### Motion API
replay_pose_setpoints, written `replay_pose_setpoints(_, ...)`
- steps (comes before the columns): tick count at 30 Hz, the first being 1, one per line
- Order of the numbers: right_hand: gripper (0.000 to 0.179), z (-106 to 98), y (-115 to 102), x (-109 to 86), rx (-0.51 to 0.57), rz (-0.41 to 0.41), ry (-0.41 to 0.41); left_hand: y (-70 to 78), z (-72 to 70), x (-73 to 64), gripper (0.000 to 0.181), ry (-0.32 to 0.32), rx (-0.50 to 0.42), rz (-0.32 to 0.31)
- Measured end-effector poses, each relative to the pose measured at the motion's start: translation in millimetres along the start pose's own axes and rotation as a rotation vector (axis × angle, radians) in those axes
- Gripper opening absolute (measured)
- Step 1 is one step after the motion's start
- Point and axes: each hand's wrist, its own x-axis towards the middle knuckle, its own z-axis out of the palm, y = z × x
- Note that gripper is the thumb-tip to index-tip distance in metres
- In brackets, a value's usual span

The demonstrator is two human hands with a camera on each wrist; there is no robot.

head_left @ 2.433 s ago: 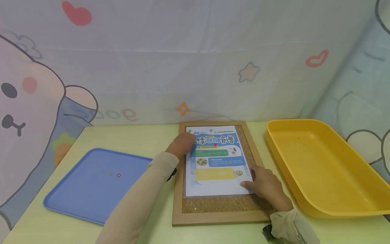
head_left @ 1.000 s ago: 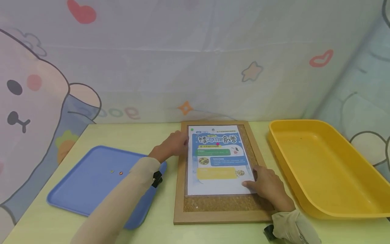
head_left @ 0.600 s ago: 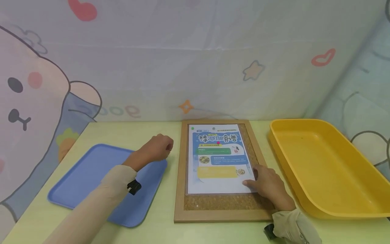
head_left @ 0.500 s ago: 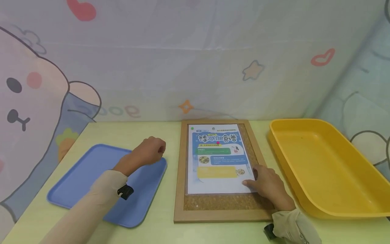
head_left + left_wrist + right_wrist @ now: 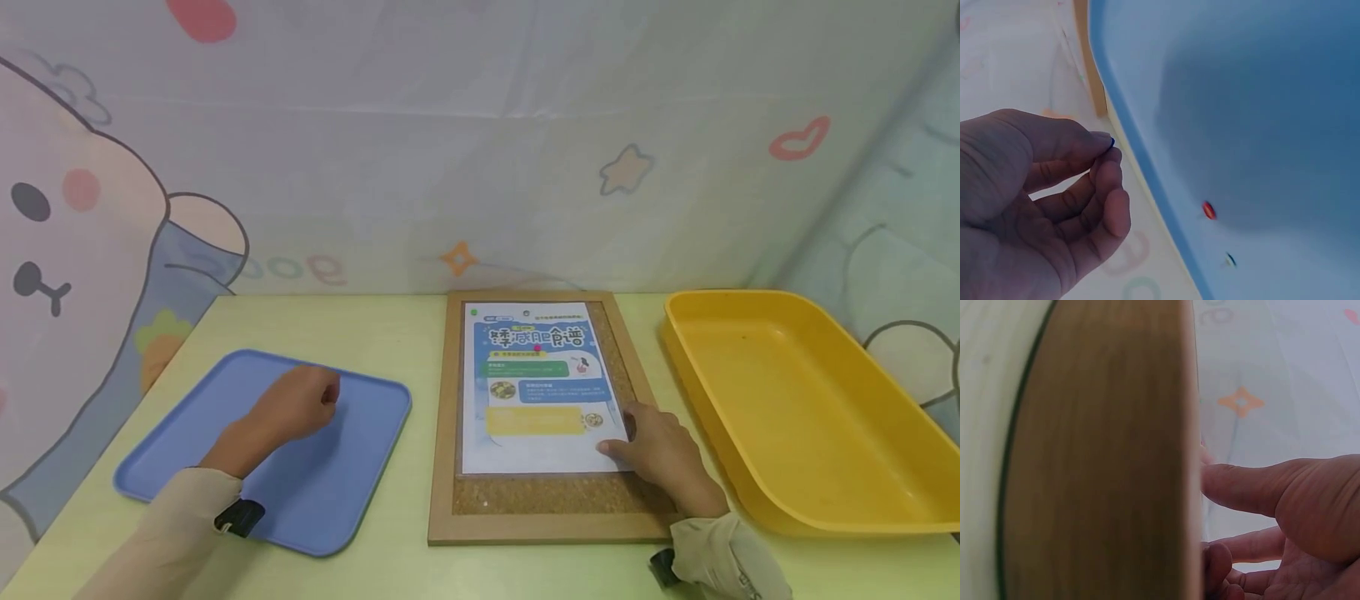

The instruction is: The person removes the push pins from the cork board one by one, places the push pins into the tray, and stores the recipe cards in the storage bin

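Note:
My left hand is over the blue tray. Its thumb and index finger pinch a small thumbtack, of which only a blue edge shows. On the tray in the left wrist view lie a red thumbtack and a greenish thumbtack; the hand hides both in the head view. My right hand rests at the lower right of a printed sheet on a wood-framed corkboard, thumb on the paper. Green and pink tack-like dots show on the sheet.
A deep yellow bin stands right of the corkboard, close to the right forearm. Behind the table hangs a cartoon-printed cloth. The corkboard's far edge lies near that cloth.
My left hand has left the sheet's left side and travelled left until it is over the blue tray. My right hand has stayed at the sheet's lower right.

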Motion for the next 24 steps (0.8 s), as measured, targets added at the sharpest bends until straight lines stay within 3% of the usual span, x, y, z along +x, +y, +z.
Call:
replay_pose_setpoints(7, 0.070, -1.8, 0.8, 0.7, -0.009, 0.000, -0.002, -7.8, 0.1, -16.7, 0.023, 0.062, 0.067, -0.059)
replay_pose_setpoints(13, 0.069, -2.2, 1.2, 0.8, -0.012, 0.008, -0.008, -11.0, 12.4, -18.4, 0.027, 0.056, 0.130, -0.094)
replay_pose_setpoints(18, 0.070, -0.2, 0.6, -0.6, -0.003, 0.009, -0.015, -11.2, 25.7, -17.9, 0.023, 0.053, 0.195, -0.069)
replay_pose_setpoints(24, 0.069, 0.1, -0.1, -0.6, -0.013, -0.003, -0.001, -7.0, 35.2, -21.5, 0.016, 0.156, 0.304, 0.009)
